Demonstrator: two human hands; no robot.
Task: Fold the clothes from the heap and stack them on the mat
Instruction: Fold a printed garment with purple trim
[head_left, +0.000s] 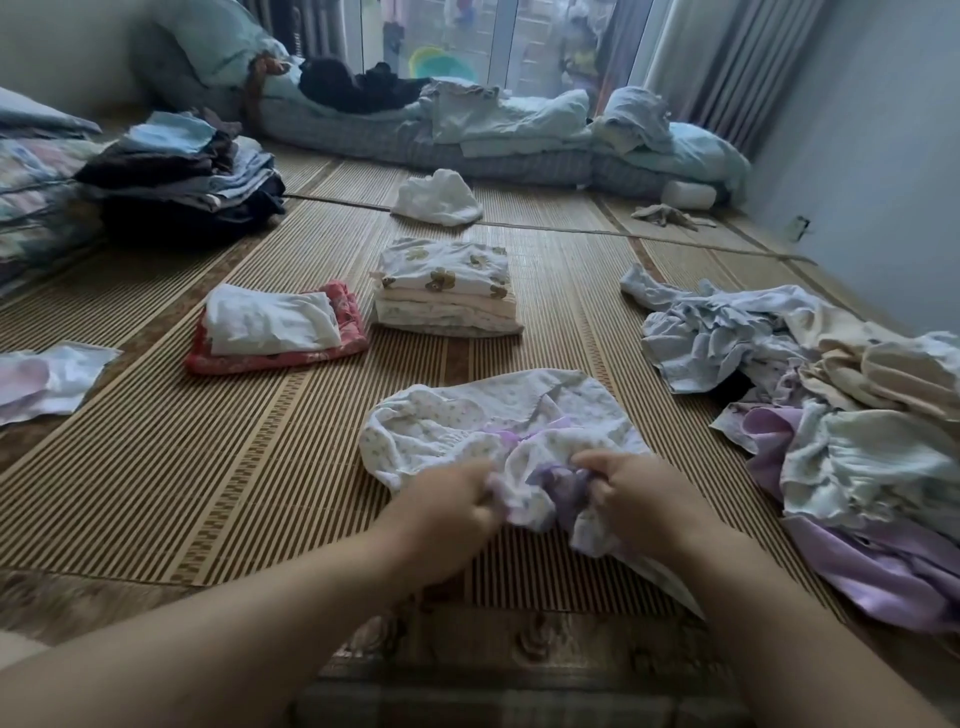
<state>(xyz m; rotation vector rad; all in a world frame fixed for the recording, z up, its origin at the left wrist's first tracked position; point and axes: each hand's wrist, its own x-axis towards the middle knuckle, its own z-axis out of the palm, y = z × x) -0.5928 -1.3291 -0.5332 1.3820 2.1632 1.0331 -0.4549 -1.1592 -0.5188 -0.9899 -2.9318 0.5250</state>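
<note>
At the centre of the woven bamboo mat (218, 467), a small white garment (498, 421) with a fine dotted print and lilac trim lies crumpled, its far part spread flat and its near edge gathered into soft folds. The left hand (447, 504) is clenched on that near edge at about seven o'clock of the cloth, and the right hand (631, 493) grips a bunched lilac-and-white portion at about five o'clock; both fists are closed over fabric. At three o'clock from the garment sits the loose heap (841, 415), a rumpled mix of pale blue, cream and glossy lilac cloth. At twelve o'clock stands a squared stack (447, 291) of folded cream pieces, the top one printed with what look like brown bears, though the print is blurred. At eleven o'clock a folded white piece rests on a red floral pile (280, 332). Farther off at ten o'clock is a taller dark stack (182, 176).
</note>
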